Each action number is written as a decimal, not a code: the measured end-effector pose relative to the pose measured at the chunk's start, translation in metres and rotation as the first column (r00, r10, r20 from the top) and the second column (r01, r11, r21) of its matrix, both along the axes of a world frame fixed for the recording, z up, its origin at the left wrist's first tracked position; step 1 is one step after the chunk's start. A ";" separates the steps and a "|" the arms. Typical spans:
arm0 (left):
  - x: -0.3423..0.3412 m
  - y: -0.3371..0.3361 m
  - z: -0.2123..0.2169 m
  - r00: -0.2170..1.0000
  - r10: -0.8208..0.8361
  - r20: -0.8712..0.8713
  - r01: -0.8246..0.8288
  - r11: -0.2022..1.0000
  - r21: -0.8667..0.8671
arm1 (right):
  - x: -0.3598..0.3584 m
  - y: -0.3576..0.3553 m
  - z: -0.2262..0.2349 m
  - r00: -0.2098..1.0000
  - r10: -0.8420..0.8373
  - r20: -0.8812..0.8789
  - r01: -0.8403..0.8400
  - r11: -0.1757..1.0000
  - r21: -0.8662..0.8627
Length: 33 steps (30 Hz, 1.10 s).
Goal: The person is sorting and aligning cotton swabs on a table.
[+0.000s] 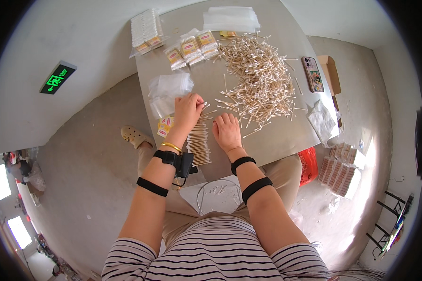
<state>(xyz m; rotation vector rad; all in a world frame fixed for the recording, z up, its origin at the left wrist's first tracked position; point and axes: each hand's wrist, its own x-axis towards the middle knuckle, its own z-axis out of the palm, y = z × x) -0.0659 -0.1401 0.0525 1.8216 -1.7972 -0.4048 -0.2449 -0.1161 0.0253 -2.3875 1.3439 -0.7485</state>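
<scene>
Reaching over the grey table (211, 86), head view: two forearms, both angled up from the lower edge. Left hand (188, 111): back upward, wrist bent toward the right, thumb and fingers drawn near each other beside a swab tip; whether clamped on it, cannot tell. Right hand (228, 131): knuckles up, fingers bent downward, side by side; grip hidden, cannot tell. Row of cotton swabs (199, 144): between the forearms, below the left hand. Loose swab pile (263, 79): beyond the right hand. Clear bags (166, 90): just beyond the left hand.
</scene>
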 end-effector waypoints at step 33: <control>0.003 0.043 -0.001 0.988 0.079 0.133 -0.075 0.997 -0.033 | 0.017 -0.063 0.036 0.988 0.150 -0.037 -0.147 0.987 0.060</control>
